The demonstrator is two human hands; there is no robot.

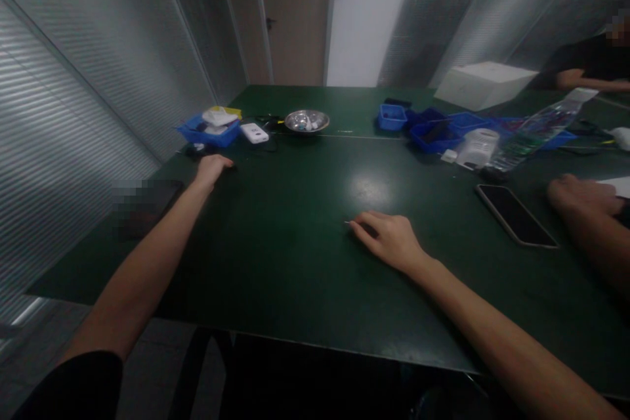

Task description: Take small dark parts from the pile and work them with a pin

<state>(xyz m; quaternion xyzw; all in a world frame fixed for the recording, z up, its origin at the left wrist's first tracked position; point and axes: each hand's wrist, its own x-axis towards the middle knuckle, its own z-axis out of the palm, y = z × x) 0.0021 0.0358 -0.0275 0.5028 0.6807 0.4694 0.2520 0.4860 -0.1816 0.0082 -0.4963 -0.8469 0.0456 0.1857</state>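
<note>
Right hand (391,235) pinches a thin pale piece (347,222) over the green surface (295,210)

The right hand is clamped on the thin pale piece, whose tip pokes out leftward near the middle of the surface; the rest is hidden. The left hand (211,170) reaches out just in front of a blue basket (224,138); whether it grips anything, I cannot tell. That basket is heaped with white items (220,117). Beside it lies a white device (254,133); farther right, a shiny metal bowl (294,121) holds small white pieces (309,125). Beyond are a small blue tray (392,123), its contents too dim to make out, and a larger blue tray (419,142) with something dark inside, near a clear bottle (536,128).
</note>
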